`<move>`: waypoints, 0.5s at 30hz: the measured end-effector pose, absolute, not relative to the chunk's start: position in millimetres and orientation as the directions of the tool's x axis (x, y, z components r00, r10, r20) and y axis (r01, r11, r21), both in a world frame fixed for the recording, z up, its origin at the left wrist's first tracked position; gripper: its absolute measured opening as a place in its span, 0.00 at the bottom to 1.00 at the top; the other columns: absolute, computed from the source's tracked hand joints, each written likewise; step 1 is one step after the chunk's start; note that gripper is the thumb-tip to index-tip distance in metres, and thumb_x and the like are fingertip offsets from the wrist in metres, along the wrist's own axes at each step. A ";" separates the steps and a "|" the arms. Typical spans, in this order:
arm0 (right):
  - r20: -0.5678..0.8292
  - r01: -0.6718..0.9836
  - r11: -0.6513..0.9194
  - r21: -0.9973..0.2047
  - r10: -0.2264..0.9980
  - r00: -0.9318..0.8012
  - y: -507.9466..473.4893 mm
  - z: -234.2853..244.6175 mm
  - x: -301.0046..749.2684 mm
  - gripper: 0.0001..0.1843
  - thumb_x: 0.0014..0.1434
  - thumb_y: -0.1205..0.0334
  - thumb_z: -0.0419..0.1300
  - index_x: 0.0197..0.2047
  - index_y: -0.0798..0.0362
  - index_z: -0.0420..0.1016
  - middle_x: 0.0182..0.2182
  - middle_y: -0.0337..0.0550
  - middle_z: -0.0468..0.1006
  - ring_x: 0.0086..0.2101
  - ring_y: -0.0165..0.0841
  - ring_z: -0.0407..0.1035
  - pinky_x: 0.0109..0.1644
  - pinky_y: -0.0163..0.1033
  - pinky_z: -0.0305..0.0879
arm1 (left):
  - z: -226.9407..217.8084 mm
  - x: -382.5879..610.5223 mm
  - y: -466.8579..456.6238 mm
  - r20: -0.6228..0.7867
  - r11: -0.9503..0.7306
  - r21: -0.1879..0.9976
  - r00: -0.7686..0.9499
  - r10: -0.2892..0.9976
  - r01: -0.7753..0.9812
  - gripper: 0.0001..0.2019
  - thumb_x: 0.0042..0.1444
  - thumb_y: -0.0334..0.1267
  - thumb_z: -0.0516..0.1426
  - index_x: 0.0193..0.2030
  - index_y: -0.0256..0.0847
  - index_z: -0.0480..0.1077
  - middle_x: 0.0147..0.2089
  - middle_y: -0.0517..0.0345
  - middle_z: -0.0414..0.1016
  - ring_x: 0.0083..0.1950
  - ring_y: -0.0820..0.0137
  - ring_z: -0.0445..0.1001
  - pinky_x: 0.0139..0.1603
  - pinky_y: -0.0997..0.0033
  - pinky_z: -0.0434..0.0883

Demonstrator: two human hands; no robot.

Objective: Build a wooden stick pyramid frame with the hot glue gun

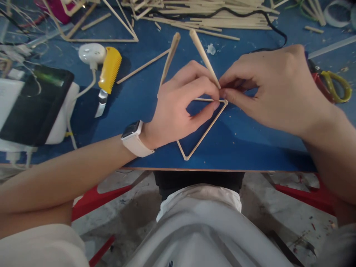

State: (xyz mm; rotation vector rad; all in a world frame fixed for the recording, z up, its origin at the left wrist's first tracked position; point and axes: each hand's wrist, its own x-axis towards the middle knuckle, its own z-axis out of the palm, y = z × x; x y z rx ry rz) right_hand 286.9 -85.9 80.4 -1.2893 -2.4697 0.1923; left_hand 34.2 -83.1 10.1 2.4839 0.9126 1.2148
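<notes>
A small frame of thin wooden sticks (pixel 207 130) lies on the blue table in front of me, with a triangle of sticks at its base. Two more sticks rise from it, a left upright stick (pixel 170 55) and a right upright stick (pixel 204 55). My left hand (pixel 186 100), with a watch on its wrist, pinches the frame near its right corner. Thumb and fingertips of my right hand (pixel 278 89) are closed at the foot of the right upright stick, beside that corner. Whatever small thing may sit between the right fingertips is hidden.
A yellow utility knife (pixel 110 70) with its blade out lies at left, near a white cable and a dark power bank (pixel 36 107). Scissors (pixel 335 87) lie beyond my right hand. Loose sticks (pixel 217 16) and a black cord (pixel 250 12) spread along the back.
</notes>
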 end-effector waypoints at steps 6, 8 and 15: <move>0.255 0.759 0.594 -0.267 0.803 -0.539 -84.7 78.7 287.3 0.09 0.76 0.66 0.64 0.48 0.43 0.86 0.46 0.40 0.93 0.48 0.43 0.87 0.60 0.50 0.77 | -4.0 33.0 -70.3 0.735 -0.888 0.293 0.510 0.447 0.356 0.17 0.86 0.51 0.56 0.66 0.43 0.78 0.65 0.46 0.83 0.71 0.62 0.82 0.77 0.48 0.86; 0.253 0.745 0.607 -0.276 0.794 -0.553 -84.7 78.6 288.2 0.08 0.78 0.64 0.65 0.48 0.43 0.86 0.46 0.40 0.93 0.48 0.43 0.87 0.59 0.50 0.77 | -7.1 34.8 -65.9 0.785 -0.909 0.248 0.481 0.391 0.334 0.13 0.86 0.48 0.56 0.63 0.44 0.77 0.62 0.48 0.84 0.67 0.63 0.84 0.72 0.50 0.88; 0.290 0.666 0.666 -0.336 0.746 -0.599 -84.4 78.1 291.5 0.08 0.78 0.67 0.65 0.49 0.47 0.86 0.43 0.42 0.91 0.42 0.41 0.84 0.50 0.49 0.72 | -7.0 33.7 -75.1 0.806 -0.892 0.286 0.415 0.422 0.350 0.08 0.85 0.46 0.59 0.51 0.48 0.68 0.51 0.57 0.82 0.55 0.67 0.87 0.58 0.59 0.88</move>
